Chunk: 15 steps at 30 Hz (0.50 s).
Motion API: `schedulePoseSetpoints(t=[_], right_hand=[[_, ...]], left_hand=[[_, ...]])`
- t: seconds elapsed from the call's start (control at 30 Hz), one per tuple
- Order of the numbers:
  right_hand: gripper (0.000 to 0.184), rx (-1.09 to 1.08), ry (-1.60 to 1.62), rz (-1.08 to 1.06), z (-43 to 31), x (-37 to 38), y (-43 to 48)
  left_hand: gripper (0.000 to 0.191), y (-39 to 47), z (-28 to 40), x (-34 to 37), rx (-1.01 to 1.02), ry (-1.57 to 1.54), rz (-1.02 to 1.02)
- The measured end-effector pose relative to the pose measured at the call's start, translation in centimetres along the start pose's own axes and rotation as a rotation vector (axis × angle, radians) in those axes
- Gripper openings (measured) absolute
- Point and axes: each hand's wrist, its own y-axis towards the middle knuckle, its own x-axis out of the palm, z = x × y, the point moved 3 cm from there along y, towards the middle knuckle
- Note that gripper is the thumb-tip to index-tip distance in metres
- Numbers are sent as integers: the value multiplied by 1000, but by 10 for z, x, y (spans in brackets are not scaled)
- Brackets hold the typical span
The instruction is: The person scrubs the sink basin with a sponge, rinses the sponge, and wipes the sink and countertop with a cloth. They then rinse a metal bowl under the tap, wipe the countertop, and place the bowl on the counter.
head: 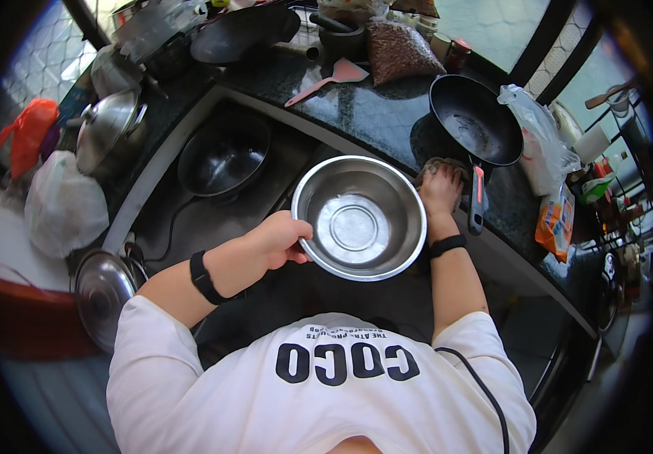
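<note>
My left hand (284, 239) grips the rim of a stainless steel basin (360, 218), thumb over the edge. The basin is held out in front of my body, and its inside shows only bare shiny metal with ringed marks. My right hand (442, 190) presses a brownish cloth (434, 165) against the edge of the dark stone counter (383, 122). Its fingers lie over the bunched cloth, which is partly hidden beneath them. Just beyond this hand a black frying pan (477, 122) sits on the counter, its black and orange handle (477, 198) pointing towards me.
A dark wok (224, 153) stands in the recessed space at left. Behind it are a steel pot (110, 133) and a pink spatula (332, 79). A bag of reddish beans or nuts (400, 51) lies at the back. A glass lid (105, 295) leans at lower left.
</note>
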Motion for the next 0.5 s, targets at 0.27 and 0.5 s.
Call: schedulePoseSetpoints(t=[0.27, 0.5], right_hand=[[60, 226, -26, -96, -88, 31, 67], [62, 117, 123, -264, -198, 70, 130]], left_hand=[[16, 12, 26, -79, 23, -89, 20], [21, 1, 28, -114, 51, -202, 87]])
